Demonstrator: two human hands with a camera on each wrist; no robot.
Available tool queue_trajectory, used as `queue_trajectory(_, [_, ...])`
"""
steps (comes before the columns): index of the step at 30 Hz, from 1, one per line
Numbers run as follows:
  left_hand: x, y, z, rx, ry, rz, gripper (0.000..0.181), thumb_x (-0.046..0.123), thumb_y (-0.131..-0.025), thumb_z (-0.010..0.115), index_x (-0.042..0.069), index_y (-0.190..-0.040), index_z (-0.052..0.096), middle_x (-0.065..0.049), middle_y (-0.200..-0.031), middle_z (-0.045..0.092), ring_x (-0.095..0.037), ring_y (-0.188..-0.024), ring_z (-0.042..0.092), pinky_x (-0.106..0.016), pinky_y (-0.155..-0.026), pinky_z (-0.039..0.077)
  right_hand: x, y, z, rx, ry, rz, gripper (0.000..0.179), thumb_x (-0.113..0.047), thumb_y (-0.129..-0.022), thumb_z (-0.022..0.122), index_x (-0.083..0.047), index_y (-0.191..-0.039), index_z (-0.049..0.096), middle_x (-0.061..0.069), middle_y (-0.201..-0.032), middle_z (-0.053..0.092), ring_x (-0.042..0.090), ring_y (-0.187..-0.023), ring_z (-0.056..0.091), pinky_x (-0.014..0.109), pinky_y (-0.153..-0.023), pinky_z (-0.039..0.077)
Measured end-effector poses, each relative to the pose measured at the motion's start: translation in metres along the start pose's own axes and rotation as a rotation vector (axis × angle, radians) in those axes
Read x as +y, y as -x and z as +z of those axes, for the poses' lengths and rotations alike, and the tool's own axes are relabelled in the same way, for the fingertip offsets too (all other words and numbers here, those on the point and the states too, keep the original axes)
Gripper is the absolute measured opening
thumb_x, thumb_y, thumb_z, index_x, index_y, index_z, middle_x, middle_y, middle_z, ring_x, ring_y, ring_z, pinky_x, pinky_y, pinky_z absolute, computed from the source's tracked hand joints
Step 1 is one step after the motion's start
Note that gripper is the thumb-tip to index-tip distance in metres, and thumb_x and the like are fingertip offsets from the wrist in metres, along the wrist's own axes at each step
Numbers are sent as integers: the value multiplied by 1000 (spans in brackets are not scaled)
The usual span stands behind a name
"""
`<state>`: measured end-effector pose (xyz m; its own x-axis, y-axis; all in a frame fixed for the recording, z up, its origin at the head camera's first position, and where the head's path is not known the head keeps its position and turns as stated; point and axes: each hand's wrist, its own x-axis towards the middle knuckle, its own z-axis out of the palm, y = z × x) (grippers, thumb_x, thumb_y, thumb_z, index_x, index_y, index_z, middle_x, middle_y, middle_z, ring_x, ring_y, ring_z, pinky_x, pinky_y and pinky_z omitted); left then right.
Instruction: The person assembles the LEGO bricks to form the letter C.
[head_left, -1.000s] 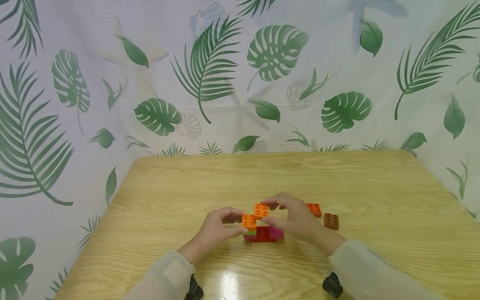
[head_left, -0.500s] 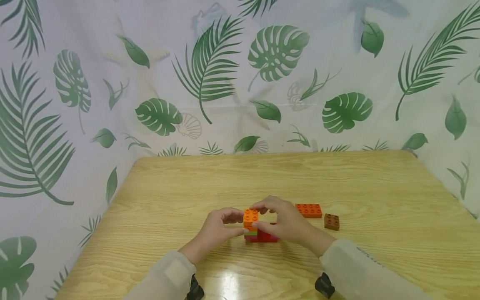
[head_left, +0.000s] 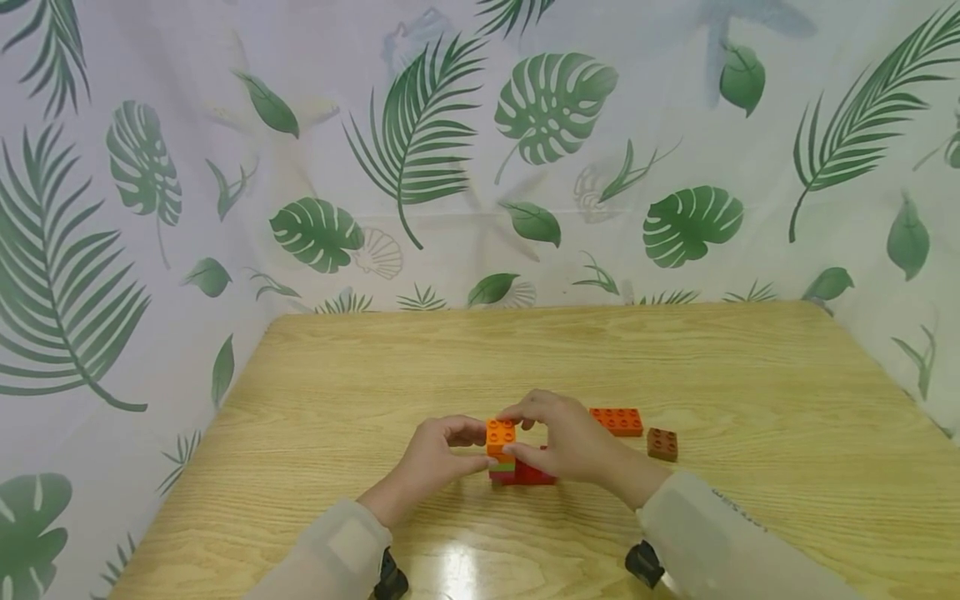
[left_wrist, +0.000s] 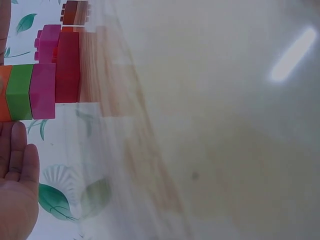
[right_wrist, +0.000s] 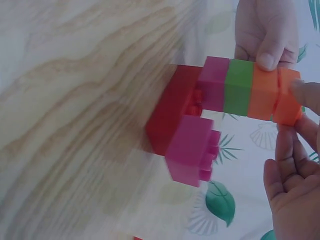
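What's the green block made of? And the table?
The green block looks like hard plastic, fairly smooth: even color, crisp edges. The table looks like glossy wood: it shows grain and reflects light, though the grain might be printed.

Cream sleeves (head_left: 322, 550), dark lettering (head_left: 738, 510) — on the right one, small black wrist devices (head_left: 644, 564)

A brick tower (head_left: 500, 444) is standing on a base brick (head_left: 531, 472), a stubby brick (right_wrist: 190, 150) sharing that base to its right. The person's left hand (head_left: 435, 450) is flanking the tower's left, the right hand (head_left: 568, 440) its right. Rightward and behind, a long brick (head_left: 619, 422) is lying; farther right, a small brick (head_left: 662, 444).
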<state>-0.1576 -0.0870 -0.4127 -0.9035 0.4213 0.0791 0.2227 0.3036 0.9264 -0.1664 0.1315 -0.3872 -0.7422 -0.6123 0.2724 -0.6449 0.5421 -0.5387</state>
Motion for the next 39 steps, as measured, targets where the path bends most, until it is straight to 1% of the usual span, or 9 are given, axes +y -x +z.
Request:
queue_trajectory(2, [-2, -1, 0, -1, -11, 2, 27, 10, -83, 75, 3, -108, 69, -7, -107, 67, -27, -101, 61, -43, -88, 49, -1, 0, -1, -7, -2, 6, 34, -23, -85, 74, -10, -115, 68, -2, -98, 62, 20, -85, 58, 30, -69, 51])
queue_trajectory(5, [-19, -6, 2, 3, -16, 6, 29, 16, -82, 77, 7, -109, 69, -3, -107, 67, -21, -99, 61, -38, -88, 50, -2, 0, -2, -8, -7, 12, 34, -22, -84, 75, -9, -115, 68, -1, -97, 62, 20, -82, 57, 24, -60, 49])
queue_trajectory(10, [-19, -7, 5, 9, -15, 28, 31, 14, -82, 77, 5, -110, 68, -5, -108, 66, -23, -100, 60, -39, -89, 49, -2, 1, 0, 2, -15, 50, 34, -22, -83, 76, -9, -115, 69, -2, -94, 61, 14, -77, 53, 21, -52, 46])
queue_trajectory(13, [-13, -5, 6, 19, 5, 48, 31, 8, -82, 75, 1, -111, 66, -8, -108, 65, -28, -102, 59, -44, -91, 47, -2, 2, 1, 17, 2, 46, 34, -22, -83, 76, -9, -114, 70, -2, -93, 61, 14, -77, 54, 22, -55, 46])
queue_trajectory(17, [5, 1, 6, 34, 69, 76, 34, 1, -81, 74, -4, -113, 63, -13, -108, 64, -32, -103, 57, -50, -93, 44, -2, 2, 2, 29, 11, 39, 35, -22, -83, 77, -9, -114, 70, -2, -94, 62, 17, -79, 57, 22, -60, 47])
queue_trajectory(21, [18, 4, 7, 60, 98, 90, 33, -1, -82, 72, -5, -113, 63, -14, -107, 64, -31, -102, 58, -50, -93, 45, -1, 3, 2, 35, 0, 57, 36, -19, -82, 77, -10, -116, 69, -2, -94, 62, 17, -80, 57, 22, -62, 48])
queue_trajectory(25, [18, 4, 9, 82, 116, 91, 31, -3, -81, 72, -6, -111, 64, -16, -106, 64, -32, -101, 58, -49, -93, 45, 0, 4, 4, 43, -5, 63, 36, -21, -82, 77, -11, -116, 69, -5, -94, 62, 17, -81, 58, 24, -64, 48])
queue_trajectory(32, [14, 3, 9, 84, 150, 73, 27, -1, -82, 73, -4, -107, 65, -14, -106, 65, -33, -100, 60, -49, -92, 45, 4, 6, 8, 66, -50, 75, 35, -23, -83, 76, -12, -115, 69, -6, -97, 62, 19, -84, 59, 40, -72, 53])
queue_trajectory(39, [18, 3, 8, 83, 122, 64, 26, 0, -82, 73, -4, -107, 65, -15, -105, 65, -35, -99, 60, -51, -91, 46, 10, 12, 17, 131, -102, 29, 37, -20, -84, 76, -12, -118, 66, -4, -102, 61, 21, -86, 59, 41, -77, 52])
